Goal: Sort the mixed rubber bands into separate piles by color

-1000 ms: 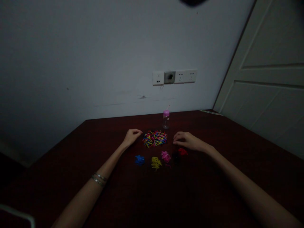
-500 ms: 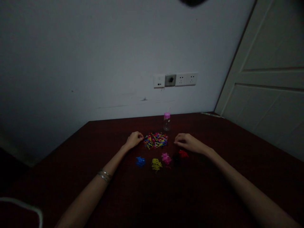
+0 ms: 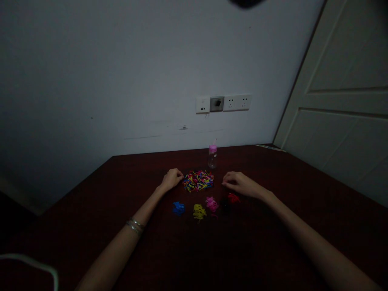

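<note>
A mixed pile of small bright loop-like pieces [image 3: 198, 180], too small to name for sure, lies on the dark table. My left hand [image 3: 172, 179] rests at the pile's left edge, fingers curled together. Right of the pile and a little apart from it is my right hand [image 3: 238, 182], thumb and fingers closed in a pinch. Whether either hand holds a piece cannot be seen. Nearer me lie sorted heaps: blue pieces [image 3: 178, 208], yellow pieces [image 3: 199, 211], pink pieces [image 3: 211, 204], black pieces [image 3: 225, 204] and red pieces [image 3: 233, 198].
Behind the pile stands a clear bottle [image 3: 212, 160] with a pink cap. The dark red table [image 3: 151, 258] meets a pale wall with sockets [image 3: 236, 102]. A white panelled door [image 3: 342, 133] is at the right, and a pale cord [image 3: 33, 262] at lower left.
The view has shifted very slightly. Both hands keep almost the same place and pose, and the heaps look unchanged.
</note>
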A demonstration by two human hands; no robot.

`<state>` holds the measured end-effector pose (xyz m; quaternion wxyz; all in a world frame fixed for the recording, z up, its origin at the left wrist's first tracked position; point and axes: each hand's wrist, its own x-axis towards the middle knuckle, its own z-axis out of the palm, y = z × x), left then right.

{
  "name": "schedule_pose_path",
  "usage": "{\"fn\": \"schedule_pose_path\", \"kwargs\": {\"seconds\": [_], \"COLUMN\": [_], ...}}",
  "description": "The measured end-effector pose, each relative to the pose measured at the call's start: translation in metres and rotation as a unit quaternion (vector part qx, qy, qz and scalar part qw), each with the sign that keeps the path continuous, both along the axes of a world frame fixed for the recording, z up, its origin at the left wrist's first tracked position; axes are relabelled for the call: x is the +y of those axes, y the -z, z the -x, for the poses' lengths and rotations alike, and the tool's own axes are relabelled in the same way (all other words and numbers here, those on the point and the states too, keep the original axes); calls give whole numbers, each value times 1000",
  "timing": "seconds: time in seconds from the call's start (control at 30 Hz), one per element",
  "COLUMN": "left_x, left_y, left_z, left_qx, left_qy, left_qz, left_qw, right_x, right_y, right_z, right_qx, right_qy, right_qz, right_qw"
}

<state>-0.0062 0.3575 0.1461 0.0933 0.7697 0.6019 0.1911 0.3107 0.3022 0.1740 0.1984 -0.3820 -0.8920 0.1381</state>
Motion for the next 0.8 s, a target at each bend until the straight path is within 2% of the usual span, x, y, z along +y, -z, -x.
{"fn": "schedule_pose_path", "kwargs": {"seconds": [0.47, 0.67, 0.8], "left_x": [-4, 1, 5], "left_y": [-4, 3, 2], "left_z": [2, 9, 15], "left_qx": [38, 17, -23], "left_qy": [7, 6, 8], "left_qz": [-10, -24, -40], "left_qw": [999, 1000, 999], "right_x": [0, 1, 3], "right_y": [5, 7, 8], "right_z": [-1, -1, -2], "right_qx": [-7, -5, -9], "right_qy": [0, 6, 8], "right_qz": [3, 14, 16], "right_qw": [1000, 1000, 1000]}}
